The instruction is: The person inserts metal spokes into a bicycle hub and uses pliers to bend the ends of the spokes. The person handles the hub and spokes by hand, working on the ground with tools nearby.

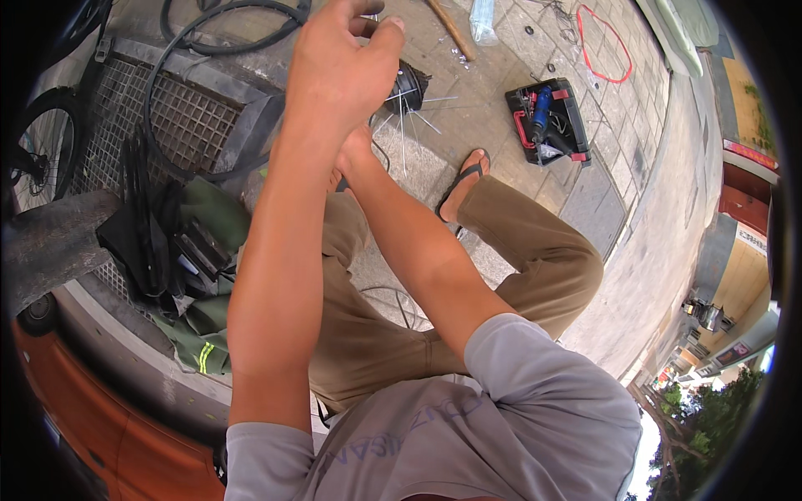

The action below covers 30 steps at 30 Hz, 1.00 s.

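Note:
My left hand (347, 63) is raised at the top of the view, fingers curled toward the thumb. The fingertips run up to the upper edge, and what they hold, if anything, I cannot make out. Beneath my left wrist, my right hand (354, 153) is mostly hidden behind the left forearm; the bit of it that shows looks curled. Just right of my left hand, on the ground, sits a black wheel hub (407, 86) with several thin metal spokes (404, 134) sticking out loosely.
An open tool case (576, 125) holding a blue power tool (542, 107) lies at right. A wooden handle (451, 29) and a red loop (619, 77) are beyond. Black tyres (221, 17), a metal grate (188, 125) and dark bags (146, 242) are left; an orange car (109, 409) stands lower left.

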Tool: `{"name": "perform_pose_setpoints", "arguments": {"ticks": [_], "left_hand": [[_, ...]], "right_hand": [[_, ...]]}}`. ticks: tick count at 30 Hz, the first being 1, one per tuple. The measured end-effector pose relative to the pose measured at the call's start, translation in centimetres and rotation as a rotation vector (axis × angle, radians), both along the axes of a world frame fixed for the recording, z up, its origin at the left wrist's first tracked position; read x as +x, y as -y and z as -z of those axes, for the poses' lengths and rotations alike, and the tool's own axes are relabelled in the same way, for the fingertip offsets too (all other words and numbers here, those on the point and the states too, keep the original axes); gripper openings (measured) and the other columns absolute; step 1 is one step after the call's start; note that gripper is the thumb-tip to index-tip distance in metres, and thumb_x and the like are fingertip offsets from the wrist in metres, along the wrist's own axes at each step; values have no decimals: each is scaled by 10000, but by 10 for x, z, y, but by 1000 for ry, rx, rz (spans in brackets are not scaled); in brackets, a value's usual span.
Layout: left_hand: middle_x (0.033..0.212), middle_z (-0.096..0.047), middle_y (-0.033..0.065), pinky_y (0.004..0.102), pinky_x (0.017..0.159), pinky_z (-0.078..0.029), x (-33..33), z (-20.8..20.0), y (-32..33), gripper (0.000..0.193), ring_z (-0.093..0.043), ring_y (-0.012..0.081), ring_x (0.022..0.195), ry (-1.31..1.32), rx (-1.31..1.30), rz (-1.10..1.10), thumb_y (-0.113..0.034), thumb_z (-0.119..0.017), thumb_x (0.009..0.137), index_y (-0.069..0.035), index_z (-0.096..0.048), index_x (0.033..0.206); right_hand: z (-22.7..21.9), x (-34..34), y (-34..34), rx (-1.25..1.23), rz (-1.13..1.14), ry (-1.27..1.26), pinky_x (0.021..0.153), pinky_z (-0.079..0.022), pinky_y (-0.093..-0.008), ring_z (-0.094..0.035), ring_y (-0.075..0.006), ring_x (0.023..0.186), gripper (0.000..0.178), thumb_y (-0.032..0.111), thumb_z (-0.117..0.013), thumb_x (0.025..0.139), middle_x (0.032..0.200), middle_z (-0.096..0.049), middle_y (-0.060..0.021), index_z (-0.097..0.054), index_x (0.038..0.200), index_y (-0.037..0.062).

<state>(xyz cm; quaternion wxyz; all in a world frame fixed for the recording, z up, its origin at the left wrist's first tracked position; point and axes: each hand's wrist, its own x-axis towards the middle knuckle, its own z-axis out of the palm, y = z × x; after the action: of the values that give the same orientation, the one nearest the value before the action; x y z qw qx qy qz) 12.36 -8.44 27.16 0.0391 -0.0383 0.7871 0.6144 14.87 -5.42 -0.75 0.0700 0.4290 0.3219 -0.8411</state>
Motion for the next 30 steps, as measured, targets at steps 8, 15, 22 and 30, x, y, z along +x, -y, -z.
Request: {"name": "perform_pose_setpoints", "arguments": {"ticks": [8, 15, 22, 30], "left_hand": [[1115, -730, 123, 303, 777, -557, 2, -3, -3, 524, -710, 159, 879, 28, 3, -8, -276, -721, 936, 44, -620, 1339], [1114, -731, 118, 303, 777, -556, 3, -6, -9, 506, -711, 164, 885, 55, 48, -13, -272, -725, 942, 39, -626, 1329], [1094, -730, 114, 296, 752, -559, 6, -6, -12, 492, -710, 153, 889, 30, -5, 35, -264, -729, 938, 37, -633, 1316], [1089, -731, 109, 291, 756, -560, 5, -9, -19, 491, -708, 152, 889, 20, -22, 42, -249, -735, 932, 41, -632, 1315]], "right_hand": [[-13, -16, 6, 91, 3, 38, 427, -433, -350, -561, -203, 541, 212, 57, -493, 966, 823, -630, -192, -442, 1147, -41], [-23, -10, 7, 289, -80, 144, 414, -429, -359, -583, -225, 535, 291, 65, -546, 943, 836, -642, -222, -450, 1174, -83], [-30, -12, 11, 401, -155, 189, 401, -426, -369, -606, -248, 530, 372, 74, -598, 920, 850, -654, -251, -458, 1201, -126], [-30, -3, -5, 522, -231, 248, 386, -422, -379, -632, -273, 524, 467, 83, -658, 893, 865, -667, -284, -467, 1232, -174]]}}
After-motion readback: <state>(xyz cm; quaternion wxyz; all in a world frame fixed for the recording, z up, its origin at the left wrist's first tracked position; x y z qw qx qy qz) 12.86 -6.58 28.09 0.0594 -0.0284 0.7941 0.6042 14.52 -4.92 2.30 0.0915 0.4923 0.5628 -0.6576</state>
